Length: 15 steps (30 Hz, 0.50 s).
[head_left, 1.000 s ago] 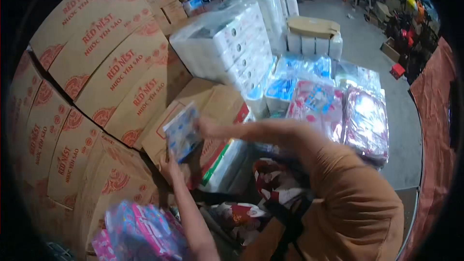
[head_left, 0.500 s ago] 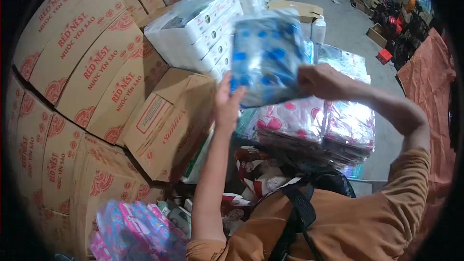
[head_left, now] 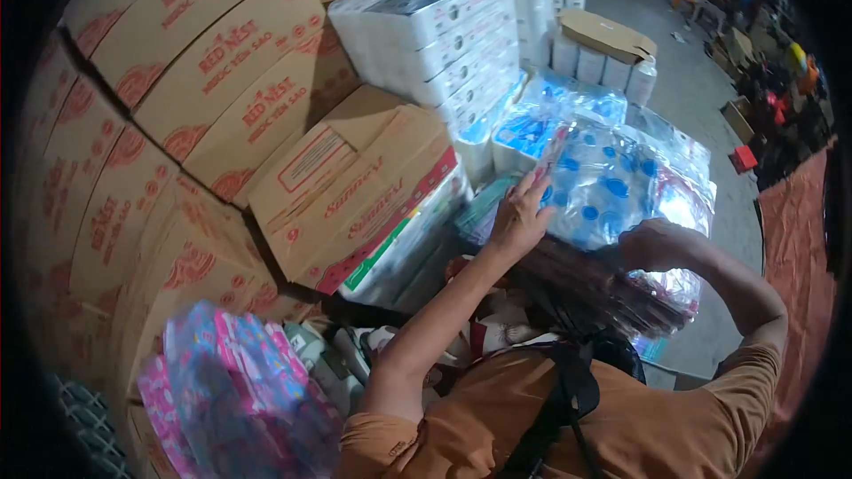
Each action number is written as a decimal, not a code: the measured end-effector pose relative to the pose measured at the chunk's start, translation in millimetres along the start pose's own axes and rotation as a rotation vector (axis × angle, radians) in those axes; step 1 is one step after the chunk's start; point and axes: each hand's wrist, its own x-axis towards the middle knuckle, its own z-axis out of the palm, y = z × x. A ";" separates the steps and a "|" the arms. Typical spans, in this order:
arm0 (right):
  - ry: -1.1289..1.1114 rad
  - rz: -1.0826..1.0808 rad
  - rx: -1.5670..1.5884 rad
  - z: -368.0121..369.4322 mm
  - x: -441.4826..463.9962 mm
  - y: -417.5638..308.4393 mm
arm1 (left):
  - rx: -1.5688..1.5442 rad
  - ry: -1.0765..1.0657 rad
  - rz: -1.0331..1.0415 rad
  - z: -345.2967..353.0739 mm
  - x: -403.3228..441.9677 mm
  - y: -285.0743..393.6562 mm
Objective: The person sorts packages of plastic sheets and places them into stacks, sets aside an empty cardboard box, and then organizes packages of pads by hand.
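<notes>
A flat, clear-wrapped package with blue dots (head_left: 599, 182) lies over the stack of plastic-wrapped packages (head_left: 679, 200) in front of me. My left hand (head_left: 519, 220) is at its left edge, with thumb and fingers about the edge. At the near right corner, my right hand (head_left: 655, 244) is closed on the wrap, its fingertips hidden. Beneath, the near edges of the stacked packages (head_left: 603, 288) show as a dark, layered pile.
An open carton (head_left: 364, 186) stands left of my left arm. Red-printed cartons (head_left: 235, 58) are piled behind it. White wrapped packs (head_left: 435, 35) rise at the back. Pink and blue plastic packages (head_left: 235, 390) lie at lower left. Orange sheeting (head_left: 799, 257) hangs at right.
The blue-dotted package has come down from the air onto the stack, with both hands moving down and to the right with it. My view has shifted.
</notes>
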 end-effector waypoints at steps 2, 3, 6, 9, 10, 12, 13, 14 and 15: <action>0.088 -0.050 0.008 -14.3 7.1 -9.8 | 0.019 0.074 -0.006 -15.5 -6.8 -3.6; 0.183 -0.080 0.035 -22.0 11.8 -16.6 | -0.018 0.123 -0.039 -26.2 -11.7 -8.1; 0.245 -0.160 0.096 -43.9 34.3 -45.8 | 0.085 0.385 -0.095 -65.5 -34.6 -37.3; 0.282 -0.299 0.037 -52.8 73.9 -67.1 | 0.011 0.624 -0.254 -111.1 -68.9 -70.8; 0.214 -0.387 0.020 -55.3 93.9 -73.3 | -0.018 0.702 -0.361 -123.7 -83.5 -81.3; 0.222 -0.596 -0.041 -50.4 139.2 -80.4 | 0.040 0.869 -0.466 -145.0 -116.1 -105.6; 0.298 -0.720 -0.083 -46.2 164.4 -83.4 | 0.132 0.958 -0.467 -154.8 -131.8 -117.9; 0.270 -0.757 -0.102 -50.0 188.2 -94.7 | 0.179 1.016 -0.505 -164.5 -145.5 -122.7; 0.242 -0.789 -0.122 -55.2 211.3 -111.9 | 0.223 1.073 -0.542 -172.3 -159.0 -127.0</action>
